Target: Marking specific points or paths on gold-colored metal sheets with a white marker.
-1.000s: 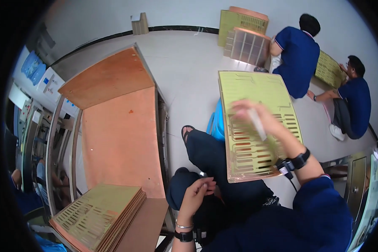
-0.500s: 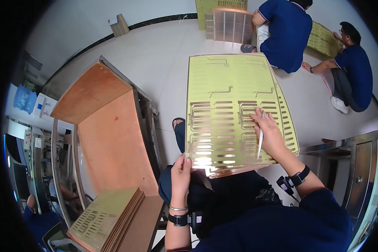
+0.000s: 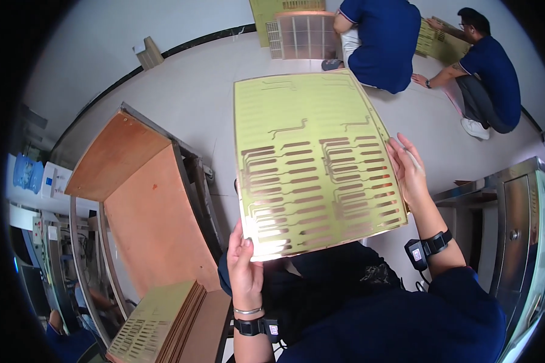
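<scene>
A: Where is the flat, rectangular, yellow-green panel with copper-coloured traces (image 3: 315,163)?
B: Above the person's dark lap, tilted, with its bright near edge toward the body. I can't tell whether it touches the lap. A strip of a second panel (image 3: 374,112) shows along its far right edge.

A: And the left hand (image 3: 245,260)?
B: Closed on the panel's near left corner, thumb over the face. A silver metal bangle (image 3: 248,311) and a black strap (image 3: 254,327) circle that wrist.

A: The right hand (image 3: 410,175)?
B: At the panel's right edge, fingers partly parted, with a slim white stick (image 3: 413,161) held among them. How firmly it grips the panel I can't tell. That wrist has a black strap too.

A: What lies to the left?
B: An orange-brown wooden rack with a metal frame (image 3: 157,218). At its near end sits a stack of similar yellow-green panels (image 3: 154,311).

A: Farther out?
B: Two people in navy shirts crouch low beyond the panel's far right corner: one nearer (image 3: 384,45), one farther right (image 3: 493,78). Just left of the nearer one, flat panels (image 3: 306,36) stand upright near the wall. A grey metal cabinet (image 3: 515,209) stands at the right.
</scene>
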The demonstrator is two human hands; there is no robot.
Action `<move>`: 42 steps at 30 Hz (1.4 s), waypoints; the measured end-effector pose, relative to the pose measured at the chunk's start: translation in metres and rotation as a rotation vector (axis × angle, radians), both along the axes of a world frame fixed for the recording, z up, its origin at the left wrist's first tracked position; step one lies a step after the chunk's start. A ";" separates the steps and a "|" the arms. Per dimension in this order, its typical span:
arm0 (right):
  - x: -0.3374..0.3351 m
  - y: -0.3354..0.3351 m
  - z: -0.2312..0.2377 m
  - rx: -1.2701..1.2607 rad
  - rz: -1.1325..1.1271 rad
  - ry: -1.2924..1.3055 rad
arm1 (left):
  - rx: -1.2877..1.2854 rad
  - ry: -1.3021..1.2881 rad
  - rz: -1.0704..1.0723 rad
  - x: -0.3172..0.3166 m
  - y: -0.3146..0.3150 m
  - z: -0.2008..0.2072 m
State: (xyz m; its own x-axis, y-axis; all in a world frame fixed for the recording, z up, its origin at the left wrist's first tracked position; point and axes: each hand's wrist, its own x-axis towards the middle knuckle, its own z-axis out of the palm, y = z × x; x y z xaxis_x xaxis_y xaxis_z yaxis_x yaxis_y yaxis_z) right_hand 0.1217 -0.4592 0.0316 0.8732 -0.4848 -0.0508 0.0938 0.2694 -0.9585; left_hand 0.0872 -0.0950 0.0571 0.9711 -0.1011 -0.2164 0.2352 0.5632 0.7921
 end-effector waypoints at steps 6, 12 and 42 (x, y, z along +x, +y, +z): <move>0.002 -0.004 0.009 0.504 0.108 -0.088 | -0.041 0.002 0.031 -0.014 0.027 -0.017; 0.016 0.033 0.037 0.233 0.432 0.060 | -0.061 -0.031 0.070 -0.034 0.050 -0.024; 0.028 0.094 0.043 -0.692 0.371 -0.280 | 0.268 0.092 0.464 -0.006 0.057 -0.059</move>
